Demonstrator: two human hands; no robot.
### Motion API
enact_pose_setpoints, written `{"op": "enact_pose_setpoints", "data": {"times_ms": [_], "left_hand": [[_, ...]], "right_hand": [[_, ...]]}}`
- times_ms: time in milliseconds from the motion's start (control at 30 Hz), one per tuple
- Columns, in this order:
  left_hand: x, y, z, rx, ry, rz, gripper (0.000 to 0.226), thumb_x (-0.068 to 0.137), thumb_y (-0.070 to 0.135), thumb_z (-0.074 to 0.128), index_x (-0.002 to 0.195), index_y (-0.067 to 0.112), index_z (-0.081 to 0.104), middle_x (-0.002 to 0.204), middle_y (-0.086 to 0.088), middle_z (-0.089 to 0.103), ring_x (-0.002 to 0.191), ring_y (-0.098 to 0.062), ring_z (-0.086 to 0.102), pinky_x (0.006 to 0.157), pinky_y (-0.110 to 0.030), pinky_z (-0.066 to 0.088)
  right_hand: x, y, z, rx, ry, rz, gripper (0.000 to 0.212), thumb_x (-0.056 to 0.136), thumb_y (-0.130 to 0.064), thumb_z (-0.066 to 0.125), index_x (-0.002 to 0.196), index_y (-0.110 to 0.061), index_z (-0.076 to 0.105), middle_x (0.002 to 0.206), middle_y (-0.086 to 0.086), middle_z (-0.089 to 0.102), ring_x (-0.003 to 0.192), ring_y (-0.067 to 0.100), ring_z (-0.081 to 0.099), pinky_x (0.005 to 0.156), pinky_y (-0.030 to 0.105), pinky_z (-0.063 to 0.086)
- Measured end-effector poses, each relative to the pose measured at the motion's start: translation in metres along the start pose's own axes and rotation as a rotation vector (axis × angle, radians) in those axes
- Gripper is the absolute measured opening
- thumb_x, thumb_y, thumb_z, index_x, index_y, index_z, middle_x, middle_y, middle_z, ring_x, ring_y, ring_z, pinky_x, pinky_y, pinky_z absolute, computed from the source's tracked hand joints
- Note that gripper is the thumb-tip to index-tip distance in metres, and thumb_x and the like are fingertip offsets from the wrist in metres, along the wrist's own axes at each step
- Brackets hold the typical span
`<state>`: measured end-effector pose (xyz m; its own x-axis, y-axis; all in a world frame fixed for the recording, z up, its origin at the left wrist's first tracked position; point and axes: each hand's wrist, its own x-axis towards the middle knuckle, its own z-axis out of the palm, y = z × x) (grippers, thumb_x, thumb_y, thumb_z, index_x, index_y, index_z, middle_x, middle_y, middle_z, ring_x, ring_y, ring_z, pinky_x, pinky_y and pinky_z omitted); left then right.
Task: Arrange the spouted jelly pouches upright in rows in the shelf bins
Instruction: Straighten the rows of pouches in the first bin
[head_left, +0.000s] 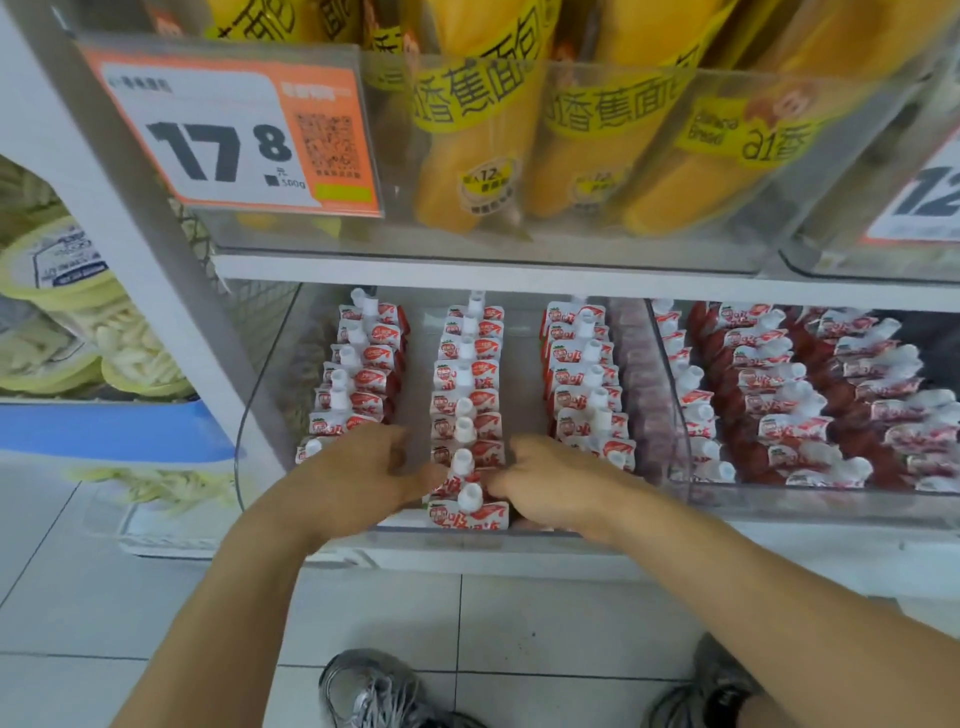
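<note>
Lower shelf, left bin (270, 364): clear plastic, holding three rows of red-and-white pouches, spouts up. Left row (358, 374) runs from 12 o'clock back to the bin's front, standing upright with a slight lean. Middle row (467, 384) stands upright and reaches furthest forward; its front pouch (470, 512) sits against the bin's front wall. Right row (587, 379) stands upright just beside the bin's right wall. Bare bin floor shows between the rows. Left hand (363, 467) lies at 9 o'clock of the middle row's front end, fingers curled, thumb touching the side of the second pouch from the front; whether the fingers grasp a pouch cannot be told. Right hand (550, 483) lies at 3 o'clock of the same spot, fingers curled inward against the front pouches' right edge; a firm grasp cannot be confirmed. Both hands flank the middle row's front pouches. Right bin (675, 395), at 3 o'clock of the left bin: more pouches (779, 395), tilted back and overlapping in loose rows. Upper shelf: clear bin with yellow bread packs (467, 130) and an orange price tag (234, 130) reading 17.8. At 9 o'clock, beyond the shelf post, stacked yellow-rimmed tubs (52, 291). Below, a white tiled floor (467, 613) and two grey shoes (374, 691).
</note>
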<state>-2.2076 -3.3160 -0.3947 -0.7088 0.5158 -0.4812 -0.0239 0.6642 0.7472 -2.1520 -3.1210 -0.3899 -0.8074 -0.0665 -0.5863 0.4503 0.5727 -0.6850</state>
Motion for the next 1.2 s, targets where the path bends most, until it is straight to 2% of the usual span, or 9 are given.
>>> {"op": "enact_pose_setpoints", "data": {"times_ms": [100, 300, 600, 700, 767, 867, 967, 1133, 1200], "left_hand": [[0.002, -0.009, 0.009, 0.116, -0.052, 0.021, 0.07, 0.067, 0.071, 0.064, 0.098, 0.008, 0.069, 0.1, -0.019, 0.07, 0.098, -0.033, 0.066, 0.09, -0.056, 0.05], [0.005, -0.005, 0.011, 0.072, -0.093, 0.018, 0.041, 0.072, 0.047, 0.069, 0.1, 0.018, 0.073, 0.094, -0.003, 0.075, 0.096, -0.024, 0.069, 0.092, -0.05, 0.052], [0.008, -0.002, 0.007, 0.099, -0.147, 0.033, 0.02, 0.087, 0.028, 0.068, 0.104, 0.019, 0.072, 0.096, 0.008, 0.075, 0.094, -0.011, 0.069, 0.093, -0.039, 0.052], [0.006, 0.003, 0.002, 0.051, -0.111, -0.03, 0.031, 0.093, 0.04, 0.058, 0.089, 0.011, 0.068, 0.077, 0.002, 0.068, 0.07, -0.013, 0.063, 0.078, -0.034, 0.051], [0.009, 0.015, 0.004, 0.091, 0.101, -0.056, 0.038, 0.097, 0.045, 0.046, 0.091, 0.011, 0.062, 0.085, -0.003, 0.065, 0.076, -0.017, 0.059, 0.077, -0.035, 0.049], [0.026, 0.037, 0.012, 0.046, 0.353, 0.013, 0.039, 0.101, 0.041, 0.036, 0.116, 0.01, 0.055, 0.108, 0.0, 0.058, 0.091, -0.016, 0.05, 0.079, -0.028, 0.036], [0.043, 0.042, 0.014, -0.057, 0.406, 0.041, 0.027, 0.104, 0.031, 0.035, 0.117, 0.017, 0.054, 0.108, 0.001, 0.05, 0.091, -0.011, 0.042, 0.07, -0.025, 0.032], [0.055, 0.029, 0.013, -0.057, 0.376, 0.097, 0.027, 0.102, 0.02, 0.039, 0.12, 0.015, 0.058, 0.106, 0.008, 0.058, 0.084, 0.002, 0.052, 0.065, -0.005, 0.036], [0.057, 0.025, 0.013, -0.069, 0.365, 0.111, 0.025, 0.1, 0.019, 0.043, 0.118, 0.015, 0.06, 0.11, 0.003, 0.065, 0.096, -0.009, 0.06, 0.077, -0.016, 0.042]], "right_hand": [[-0.004, 0.003, 0.004, -0.234, -0.04, -0.003, 0.02, 0.095, -0.018, 0.051, 0.095, 0.0, 0.061, 0.085, 0.016, 0.063, 0.07, 0.018, 0.049, 0.06, 0.031, 0.036], [-0.006, 0.002, 0.003, -0.198, -0.036, -0.003, 0.028, 0.095, -0.038, 0.061, 0.116, -0.021, 0.066, 0.111, -0.002, 0.072, 0.102, 0.018, 0.065, 0.098, 0.041, 0.052], [0.003, 0.004, 0.006, -0.179, -0.077, 0.059, 0.035, 0.087, -0.02, 0.061, 0.119, -0.006, 0.064, 0.119, 0.016, 0.068, 0.111, 0.033, 0.064, 0.098, 0.055, 0.05], [0.001, 0.0, 0.002, -0.115, -0.108, 0.061, 0.033, 0.085, -0.013, 0.06, 0.116, -0.002, 0.063, 0.119, 0.017, 0.067, 0.113, 0.037, 0.062, 0.101, 0.056, 0.047], [-0.001, -0.002, -0.006, 0.052, -0.046, 0.011, 0.018, 0.09, -0.012, 0.061, 0.107, -0.009, 0.064, 0.113, 0.002, 0.072, 0.109, 0.023, 0.065, 0.099, 0.041, 0.053], [0.006, -0.015, -0.009, 0.284, 0.203, -0.093, 0.019, 0.104, -0.021, 0.047, 0.122, -0.026, 0.043, 0.103, -0.018, 0.048, 0.094, -0.001, 0.043, 0.063, -0.002, 0.039], [0.022, -0.017, 0.004, 0.239, 0.377, -0.156, 0.039, 0.105, -0.021, 0.04, 0.144, -0.021, 0.034, 0.132, -0.007, 0.049, 0.103, 0.008, 0.047, 0.081, 0.016, 0.04], [0.029, -0.011, 0.011, 0.247, 0.356, -0.121, 0.037, 0.107, -0.027, 0.034, 0.143, -0.028, 0.038, 0.107, -0.007, 0.054, 0.089, 0.011, 0.054, 0.082, 0.028, 0.043], [0.033, -0.012, 0.009, 0.245, 0.358, -0.081, 0.037, 0.108, -0.031, 0.031, 0.143, -0.025, 0.038, 0.102, -0.007, 0.051, 0.075, 0.004, 0.051, 0.074, 0.029, 0.043]]}}
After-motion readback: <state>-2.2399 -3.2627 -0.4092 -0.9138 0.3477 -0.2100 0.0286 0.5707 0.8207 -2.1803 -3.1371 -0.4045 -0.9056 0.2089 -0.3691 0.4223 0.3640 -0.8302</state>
